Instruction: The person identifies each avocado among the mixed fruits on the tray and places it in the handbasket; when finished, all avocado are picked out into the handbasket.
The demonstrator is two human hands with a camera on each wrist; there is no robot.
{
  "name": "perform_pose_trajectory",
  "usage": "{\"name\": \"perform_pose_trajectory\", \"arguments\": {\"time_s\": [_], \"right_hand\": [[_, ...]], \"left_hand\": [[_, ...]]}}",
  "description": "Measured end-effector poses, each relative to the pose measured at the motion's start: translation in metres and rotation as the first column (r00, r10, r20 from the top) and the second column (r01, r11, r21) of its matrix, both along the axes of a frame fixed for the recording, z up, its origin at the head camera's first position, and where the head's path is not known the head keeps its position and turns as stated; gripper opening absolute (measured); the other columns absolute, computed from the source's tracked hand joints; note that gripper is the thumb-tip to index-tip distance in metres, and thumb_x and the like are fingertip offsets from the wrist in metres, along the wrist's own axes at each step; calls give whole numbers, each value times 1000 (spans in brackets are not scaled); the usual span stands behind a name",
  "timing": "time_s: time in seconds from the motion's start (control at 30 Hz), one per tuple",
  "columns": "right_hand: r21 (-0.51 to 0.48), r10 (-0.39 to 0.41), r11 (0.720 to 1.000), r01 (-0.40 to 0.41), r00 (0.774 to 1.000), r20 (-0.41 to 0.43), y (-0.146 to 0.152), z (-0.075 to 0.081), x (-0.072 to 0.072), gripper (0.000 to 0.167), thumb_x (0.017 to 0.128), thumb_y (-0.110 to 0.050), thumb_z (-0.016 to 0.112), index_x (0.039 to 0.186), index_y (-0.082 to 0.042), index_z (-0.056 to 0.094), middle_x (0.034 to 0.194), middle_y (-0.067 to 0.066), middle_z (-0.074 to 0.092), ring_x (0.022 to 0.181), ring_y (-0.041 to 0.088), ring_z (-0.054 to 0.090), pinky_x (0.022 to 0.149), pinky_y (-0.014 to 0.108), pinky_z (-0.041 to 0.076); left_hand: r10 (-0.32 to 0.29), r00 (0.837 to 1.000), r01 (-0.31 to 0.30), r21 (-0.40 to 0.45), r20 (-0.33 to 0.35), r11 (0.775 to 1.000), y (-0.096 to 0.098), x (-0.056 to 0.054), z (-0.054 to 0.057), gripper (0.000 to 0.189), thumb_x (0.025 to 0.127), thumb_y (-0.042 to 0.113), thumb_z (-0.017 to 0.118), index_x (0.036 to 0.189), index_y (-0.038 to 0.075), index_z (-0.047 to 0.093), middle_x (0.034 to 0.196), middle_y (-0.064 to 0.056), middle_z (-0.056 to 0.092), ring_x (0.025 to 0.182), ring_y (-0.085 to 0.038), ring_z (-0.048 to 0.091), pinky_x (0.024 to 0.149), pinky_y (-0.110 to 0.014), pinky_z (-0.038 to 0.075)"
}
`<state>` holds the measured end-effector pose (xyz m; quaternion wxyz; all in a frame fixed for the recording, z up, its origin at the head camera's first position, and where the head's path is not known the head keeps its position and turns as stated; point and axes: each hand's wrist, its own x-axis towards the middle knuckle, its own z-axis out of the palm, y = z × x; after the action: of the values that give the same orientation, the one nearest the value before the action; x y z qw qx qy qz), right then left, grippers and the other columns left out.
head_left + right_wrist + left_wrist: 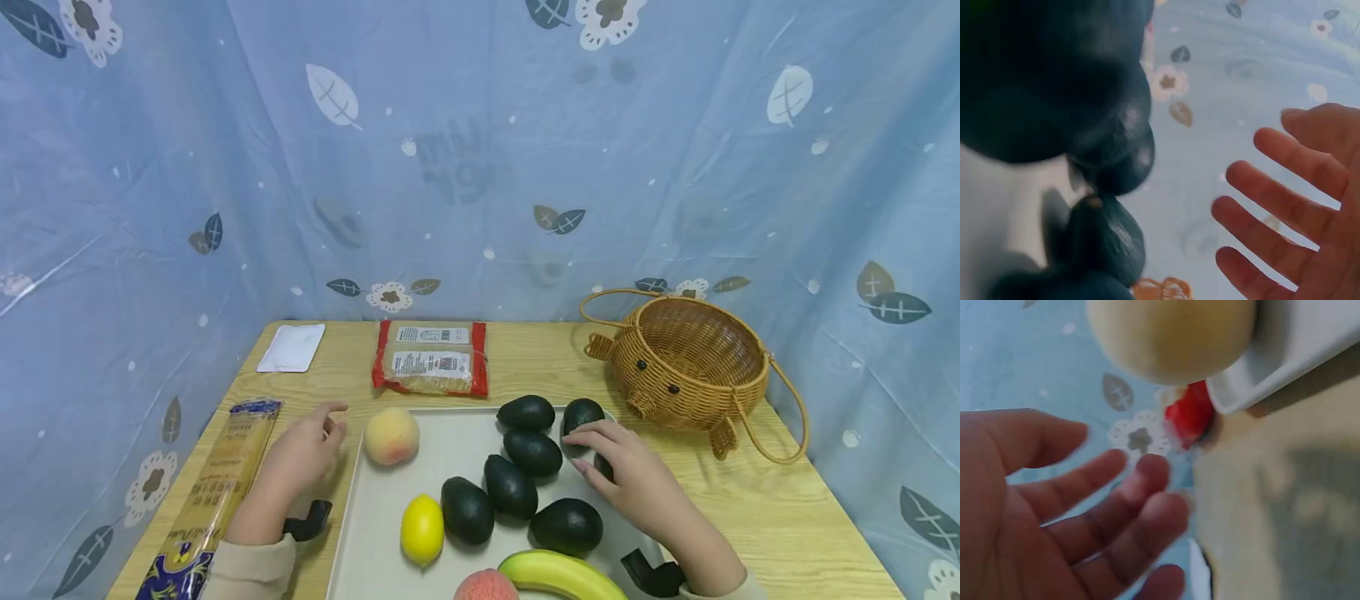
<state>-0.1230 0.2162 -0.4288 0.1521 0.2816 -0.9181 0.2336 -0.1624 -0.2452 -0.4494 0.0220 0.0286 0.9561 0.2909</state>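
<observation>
My right hand (626, 467) hovers over the right side of a white tray (375, 533), its fingers loosely spread and holding nothing. Under its fingertips in the head view lies a dark avocado (582, 421), with another half hidden by the hand. Several more avocados, such as one at the tray's middle (510, 487), lie to its left. The right wrist view shows the fingers (1272, 194) apart from the avocados (1110, 240). Left of the tray, my left hand (303, 454) is raised with relaxed fingers and nothing in them, near a peach (392, 436) in the tray's corner.
In the tray are also a lemon (422, 530), a banana (558, 575) and a pink round fruit (486, 586). A wicker basket (690, 367) stands back right. Behind the tray lies a red-edged food packet (431, 358); a spaghetti pack (217, 492) and white sachet (292, 348) lie left.
</observation>
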Motion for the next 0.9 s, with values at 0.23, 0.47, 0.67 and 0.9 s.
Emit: {"name": "perform_pose_trajectory", "arguments": {"time_s": [0.23,0.47,0.67,0.9], "right_hand": [[83,117,988,-128,985,131,-11,-13,0,40,89,-21,85,126,-20,72,129,-2,63,117,23,64,94,49,54],[86,163,980,-182,969,188,-17,-23,-2,42,88,-21,86,128,-23,72,137,3,58,125,28,57,96,52,52],[104,76,990,-96,982,175,-25,-26,-2,48,87,-24,87,131,-22,70,145,12,52,132,38,52,95,55,53],[212,-74,977,13,956,285,-28,-21,7,42,84,-47,86,113,-23,68,120,0,58,101,19,62,70,38,54]], "left_hand": [[-66,993,57,87,103,995,5,-6,-25,47,106,14,54,150,-3,47,87,-3,59,61,-18,51,55,-36,41],[-79,988,68,78,137,995,11,-7,-40,56,102,14,58,155,2,43,78,-3,53,61,-18,47,58,-35,38],[-91,988,81,85,121,993,8,-10,-46,59,101,10,60,156,1,41,78,-3,50,62,-18,47,57,-34,36],[-86,991,78,75,107,994,6,-14,-53,59,100,11,60,156,5,42,78,-2,50,62,-18,46,57,-35,35]]}}
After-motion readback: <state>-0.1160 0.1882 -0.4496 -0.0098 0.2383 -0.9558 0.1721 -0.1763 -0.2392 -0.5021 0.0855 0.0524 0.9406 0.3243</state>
